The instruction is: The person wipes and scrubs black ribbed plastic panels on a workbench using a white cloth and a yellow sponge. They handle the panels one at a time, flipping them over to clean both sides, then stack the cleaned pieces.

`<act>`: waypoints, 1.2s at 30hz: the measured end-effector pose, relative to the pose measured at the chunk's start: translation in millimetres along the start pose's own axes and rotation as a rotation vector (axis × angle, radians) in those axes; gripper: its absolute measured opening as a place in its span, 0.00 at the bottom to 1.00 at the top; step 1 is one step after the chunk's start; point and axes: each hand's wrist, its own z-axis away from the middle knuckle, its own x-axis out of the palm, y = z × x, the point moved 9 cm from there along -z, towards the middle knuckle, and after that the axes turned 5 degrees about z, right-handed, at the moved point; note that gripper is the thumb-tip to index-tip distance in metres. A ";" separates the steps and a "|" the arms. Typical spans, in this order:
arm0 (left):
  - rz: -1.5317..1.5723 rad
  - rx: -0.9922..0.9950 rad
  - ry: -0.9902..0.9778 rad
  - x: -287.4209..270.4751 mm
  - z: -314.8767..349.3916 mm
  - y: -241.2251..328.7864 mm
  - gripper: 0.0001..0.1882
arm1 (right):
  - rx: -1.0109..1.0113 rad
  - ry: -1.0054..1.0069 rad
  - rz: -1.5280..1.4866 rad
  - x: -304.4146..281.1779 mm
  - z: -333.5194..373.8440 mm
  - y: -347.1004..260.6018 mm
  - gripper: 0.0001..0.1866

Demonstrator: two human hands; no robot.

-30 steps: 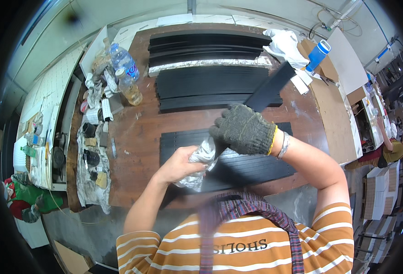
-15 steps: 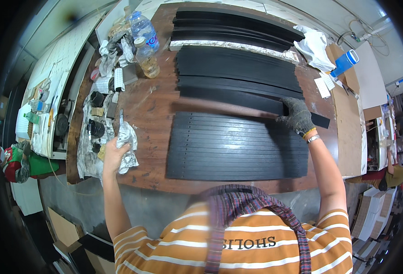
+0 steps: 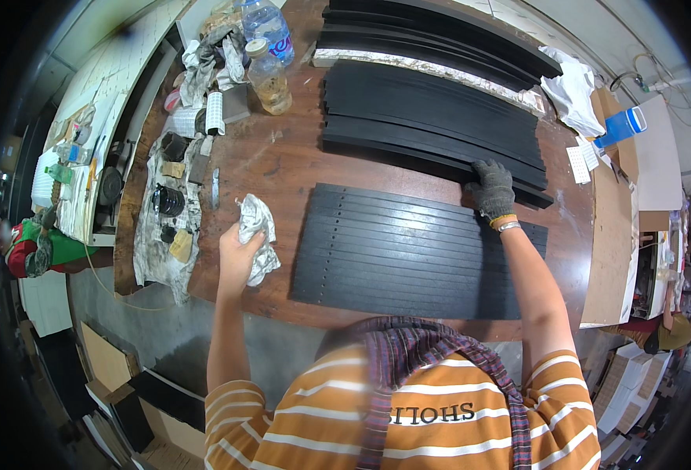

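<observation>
My bare left hand (image 3: pixel 240 254) is closed around a crumpled, grey-stained white rag (image 3: pixel 259 239) at the left of the table. On my right hand (image 3: pixel 493 190) is a dark grey knit glove with a yellow cuff. Its fingers bend over a long black strip (image 3: pixel 408 162), with the thumb at the near edge. That strip lies along the near side of a stack of black strips (image 3: pixel 432 102). Closer to me, a flat row of black strips (image 3: pixel 408 254) lies side by side, with small holes near the left end. My right forearm hides part of the row's right end.
On the left, a stained cloth (image 3: pixel 153 262) holds dark lumps and tan blocks beside a slim metal tool (image 3: pixel 215 188). Plastic bottles (image 3: pixel 269 78) stand behind. More black strips (image 3: pixel 439 39) lie at the back; a white bag (image 3: pixel 573 90) and blue jug (image 3: pixel 624 125) are right.
My right hand has brought the strip against the stack, closing the gap. My left hand has carried the rag rightward, off the cloth and away from the metal tool. The view has shifted slightly.
</observation>
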 end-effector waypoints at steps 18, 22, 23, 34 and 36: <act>0.130 0.097 -0.030 71.3 -31.3 12.8 0.09 | -0.018 -0.508 -0.408 36.6 51.2 22.0 0.22; 0.047 0.229 -0.056 77.1 -26.6 21.1 0.09 | -0.089 -0.323 -0.279 38.2 38.6 16.8 0.25; 0.008 0.204 -0.061 77.8 -26.7 22.0 0.12 | -0.103 -0.290 -0.249 31.0 33.7 9.8 0.26; -0.913 1.143 -0.315 279.0 66.6 113.9 0.19 | -0.255 -0.202 -0.239 -88.7 65.2 -96.7 0.28; -0.856 1.231 -0.216 273.8 58.3 111.0 0.19 | -0.239 -0.108 -0.223 -103.4 83.1 -101.8 0.28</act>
